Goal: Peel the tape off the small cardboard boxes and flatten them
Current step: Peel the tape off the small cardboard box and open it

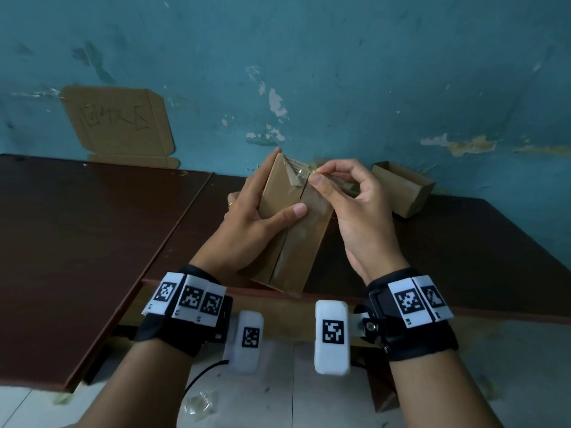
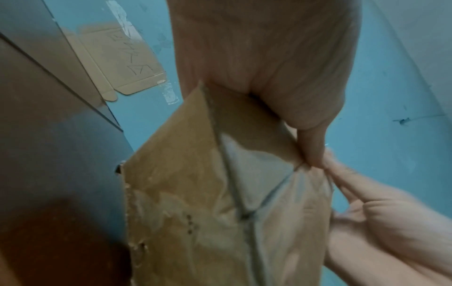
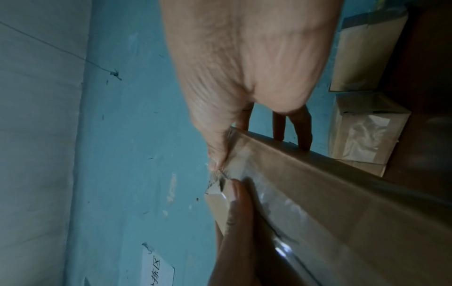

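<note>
Holding the cardboard box in a wrapped left hand grip, right hand pinching tape.

Both forearms are stretched forward and raised, each wrist wrapped in a black band with white coded markers. The left hand is curled round the small cardboard box, thumb laid across its front, fingers behind. The right hand is arched, the tape being pinched between thumb and forefinger at the far end.
</note>
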`<state>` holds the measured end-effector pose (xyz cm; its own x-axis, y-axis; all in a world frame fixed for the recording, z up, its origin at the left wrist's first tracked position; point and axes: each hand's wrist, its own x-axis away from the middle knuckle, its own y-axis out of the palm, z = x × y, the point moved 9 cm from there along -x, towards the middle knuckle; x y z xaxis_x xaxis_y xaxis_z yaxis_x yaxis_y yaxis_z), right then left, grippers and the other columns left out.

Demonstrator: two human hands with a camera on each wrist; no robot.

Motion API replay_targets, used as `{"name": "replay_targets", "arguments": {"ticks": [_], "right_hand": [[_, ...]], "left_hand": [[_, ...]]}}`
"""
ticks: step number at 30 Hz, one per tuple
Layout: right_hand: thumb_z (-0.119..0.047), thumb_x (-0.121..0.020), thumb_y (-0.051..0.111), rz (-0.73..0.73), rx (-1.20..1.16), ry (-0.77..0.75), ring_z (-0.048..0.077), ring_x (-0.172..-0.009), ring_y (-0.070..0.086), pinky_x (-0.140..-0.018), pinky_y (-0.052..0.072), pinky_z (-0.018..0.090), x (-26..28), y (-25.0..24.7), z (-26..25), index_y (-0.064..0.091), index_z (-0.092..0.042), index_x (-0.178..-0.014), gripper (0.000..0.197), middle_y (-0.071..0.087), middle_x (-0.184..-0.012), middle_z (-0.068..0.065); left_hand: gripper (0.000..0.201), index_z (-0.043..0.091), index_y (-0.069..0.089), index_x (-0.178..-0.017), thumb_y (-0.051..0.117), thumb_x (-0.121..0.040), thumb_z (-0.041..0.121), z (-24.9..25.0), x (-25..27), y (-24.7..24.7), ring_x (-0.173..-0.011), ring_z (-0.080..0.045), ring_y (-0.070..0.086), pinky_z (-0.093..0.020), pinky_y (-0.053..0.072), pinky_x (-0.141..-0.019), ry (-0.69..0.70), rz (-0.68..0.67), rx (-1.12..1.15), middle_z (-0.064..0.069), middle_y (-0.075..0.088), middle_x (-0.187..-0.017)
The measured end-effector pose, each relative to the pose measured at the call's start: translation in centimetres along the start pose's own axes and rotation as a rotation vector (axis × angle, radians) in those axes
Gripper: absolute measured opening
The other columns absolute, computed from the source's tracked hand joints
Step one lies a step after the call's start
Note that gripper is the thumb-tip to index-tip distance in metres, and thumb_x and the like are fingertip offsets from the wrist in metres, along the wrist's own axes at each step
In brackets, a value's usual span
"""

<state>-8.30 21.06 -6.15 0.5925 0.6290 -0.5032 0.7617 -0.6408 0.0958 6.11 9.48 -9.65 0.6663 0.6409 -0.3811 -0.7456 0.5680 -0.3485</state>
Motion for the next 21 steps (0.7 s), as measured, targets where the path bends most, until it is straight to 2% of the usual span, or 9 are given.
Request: {"name": "replay_targets", "arguments": {"ticks": [2,4,5,7,10,12,17,19,21], "right_hand": [[-0.017,-0.095,0.085,-0.016,0.004,0.007,0.019,-0.112,0.073,-0.106,0.060,0.043,-0.1,0.0,0.3,0.077,-0.031,-0.093,0.017,0.076,-0.104,-0.004],[-0.015,-0.097,0.084,-0.019,0.027,-0.009,0.018,-0.113,0.072,-0.104,0.060,0.040,-0.3,0.1,0.5,0.077,-0.026,-0.097,0.014,0.075,-0.111,0.003],[-0.013,-0.097,0.083,-0.022,0.041,-0.022,0.020,-0.114,0.072,-0.103,0.060,0.036,-0.3,0.2,0.5,0.076,-0.022,-0.098,0.012,0.074,-0.116,0.010],[-0.014,-0.097,0.083,-0.044,0.100,-0.048,0.023,-0.119,0.071,-0.104,0.061,0.035,-0.3,0.7,0.6,0.076,-0.020,-0.099,0.009,0.070,-0.123,0.020],[-0.023,-0.093,0.086,-0.082,0.232,-0.078,0.010,-0.129,0.063,-0.115,0.054,0.049,-0.2,1.6,0.9,0.078,-0.031,-0.094,0.012,0.068,-0.126,0.008],[-0.022,-0.092,0.087,-0.091,0.249,-0.078,0.001,-0.137,0.057,-0.120,0.049,0.049,-0.2,1.8,1.0,0.078,-0.034,-0.092,0.014,0.065,-0.132,0.002],[-0.019,-0.095,0.086,-0.101,0.316,-0.077,-0.002,-0.141,0.053,-0.126,0.043,0.043,-0.3,1.5,0.6,0.080,-0.024,-0.097,0.007,0.062,-0.139,-0.001],[-0.020,-0.096,0.084,-0.127,0.341,-0.087,0.000,-0.144,0.051,-0.127,0.040,0.037,-0.1,1.7,0.2,0.079,-0.030,-0.094,0.012,0.061,-0.142,-0.002],[-0.019,-0.098,0.082,-0.145,0.389,-0.122,0.005,-0.148,0.050,-0.125,0.039,0.026,0.1,2.0,-0.2,0.076,-0.036,-0.092,0.018,0.061,-0.144,0.001]], "left_hand": [[0.094,0.060,0.025,-0.163,0.081,-0.087,0.065,0.0,0.0,0.8,-0.145,-0.027,0.054,-0.057,0.044,-0.120,0.011,-0.034,0.160,0.011,0.057,-0.157],[0.090,0.047,0.029,-0.167,0.080,-0.093,0.042,0.1,0.2,1.2,-0.137,-0.020,0.065,-0.054,0.054,-0.113,0.007,-0.020,0.276,0.006,0.063,-0.152],[0.089,0.044,0.029,-0.167,0.080,-0.095,0.039,0.0,0.2,1.1,-0.134,-0.018,0.067,-0.053,0.056,-0.111,0.000,-0.005,0.295,0.005,0.065,-0.150],[0.088,0.046,0.030,-0.166,0.082,-0.095,0.044,-0.5,0.1,0.9,-0.134,-0.017,0.068,-0.053,0.056,-0.111,-0.007,0.027,0.294,0.006,0.065,-0.149],[0.088,0.051,0.033,-0.164,0.082,-0.091,0.053,-1.3,-0.2,0.4,-0.136,-0.016,0.066,-0.054,0.054,-0.113,-0.025,0.064,0.298,0.009,0.067,-0.148],[0.088,0.053,0.033,-0.163,0.082,-0.090,0.054,-1.4,-0.3,0.3,-0.135,-0.017,0.067,-0.055,0.054,-0.112,-0.032,0.074,0.305,0.009,0.068,-0.147],[0.094,0.054,0.029,-0.163,0.083,-0.086,0.058,-1.6,-0.6,0.3,-0.136,-0.019,0.066,-0.056,0.053,-0.113,-0.044,0.069,0.326,0.008,0.066,-0.150],[0.096,0.054,0.029,-0.164,0.084,-0.085,0.059,-1.6,-0.5,0.5,-0.136,-0.019,0.066,-0.055,0.052,-0.114,-0.060,0.073,0.344,0.008,0.066,-0.150],[0.093,0.051,0.028,-0.165,0.082,-0.090,0.052,-1.6,-0.4,0.6,-0.137,-0.018,0.065,-0.055,0.052,-0.116,-0.065,0.075,0.368,0.006,0.066,-0.151]]}}
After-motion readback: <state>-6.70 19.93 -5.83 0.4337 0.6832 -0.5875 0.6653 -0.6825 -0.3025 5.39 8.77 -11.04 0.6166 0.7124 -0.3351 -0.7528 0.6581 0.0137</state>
